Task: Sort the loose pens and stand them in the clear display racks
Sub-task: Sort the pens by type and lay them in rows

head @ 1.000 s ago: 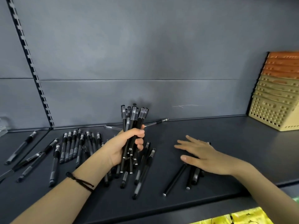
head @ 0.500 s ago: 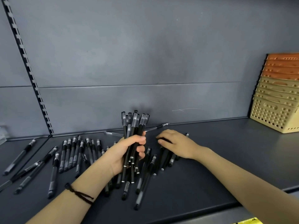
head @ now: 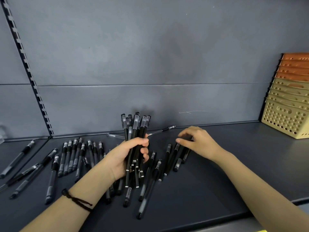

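My left hand [head: 127,154] grips a bundle of black pens [head: 135,126], held upright with the capped ends on top, over the dark shelf [head: 217,181]. Several more loose pens [head: 150,180] lie fanned out under and beside that bundle. To the right, my right hand [head: 199,143] hovers low with curled fingers and pinches the upper end of a black pen [head: 186,138] from a small group of pens [head: 175,156] lying there. A row of grey-gripped pens [head: 73,156] lies to the left, with a few stray ones [head: 18,161] further left.
Stacked beige and orange perforated baskets [head: 284,114] stand at the back right of the shelf. A slotted upright rail [head: 31,77] runs down the grey back wall at left. Two thin pens [head: 162,130] lie along the back edge. The shelf's front edge [head: 217,220] is close below my arms.
My right hand swept a few pens leftward toward the pile, then drew back slightly right and curled its fingers on one. The left hand kept its bundle nearly still.
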`<state>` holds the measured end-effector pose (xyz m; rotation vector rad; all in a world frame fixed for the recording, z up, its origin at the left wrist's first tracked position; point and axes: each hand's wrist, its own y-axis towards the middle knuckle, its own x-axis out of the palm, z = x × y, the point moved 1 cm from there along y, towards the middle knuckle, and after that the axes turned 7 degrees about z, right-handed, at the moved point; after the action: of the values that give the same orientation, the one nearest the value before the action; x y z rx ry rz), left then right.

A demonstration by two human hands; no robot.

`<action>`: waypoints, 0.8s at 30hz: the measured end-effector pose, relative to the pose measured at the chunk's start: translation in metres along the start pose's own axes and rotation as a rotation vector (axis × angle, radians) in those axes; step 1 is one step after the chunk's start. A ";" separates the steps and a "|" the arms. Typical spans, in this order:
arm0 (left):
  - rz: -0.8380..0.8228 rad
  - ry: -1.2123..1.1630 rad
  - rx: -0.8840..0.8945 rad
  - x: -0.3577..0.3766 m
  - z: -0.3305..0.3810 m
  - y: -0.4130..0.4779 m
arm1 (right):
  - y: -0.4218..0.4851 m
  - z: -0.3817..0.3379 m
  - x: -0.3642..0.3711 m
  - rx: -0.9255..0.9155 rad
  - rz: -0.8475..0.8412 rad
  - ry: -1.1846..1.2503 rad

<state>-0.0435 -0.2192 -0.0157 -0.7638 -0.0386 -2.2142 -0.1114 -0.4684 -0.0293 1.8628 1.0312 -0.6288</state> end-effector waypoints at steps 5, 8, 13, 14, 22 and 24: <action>0.002 -0.005 -0.012 0.000 0.000 0.000 | -0.007 -0.009 -0.004 -0.036 -0.239 0.061; -0.003 -0.010 -0.019 0.000 0.000 0.000 | -0.009 -0.012 -0.002 -0.034 -0.292 0.065; 0.002 -0.019 -0.032 -0.002 0.000 0.001 | -0.005 -0.011 0.001 0.019 -0.136 -0.081; 0.001 -0.016 -0.033 -0.002 0.001 0.001 | -0.004 -0.012 0.001 0.020 -0.111 -0.149; -0.011 0.000 -0.070 -0.002 0.004 0.002 | 0.007 -0.047 0.017 0.025 -0.182 -0.324; -0.013 -0.002 -0.062 -0.003 0.005 0.002 | 0.012 -0.052 0.018 0.128 -0.229 -0.277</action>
<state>-0.0376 -0.2172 -0.0133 -0.8020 0.0244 -2.2361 -0.0910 -0.4183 -0.0119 1.7168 1.0460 -1.0785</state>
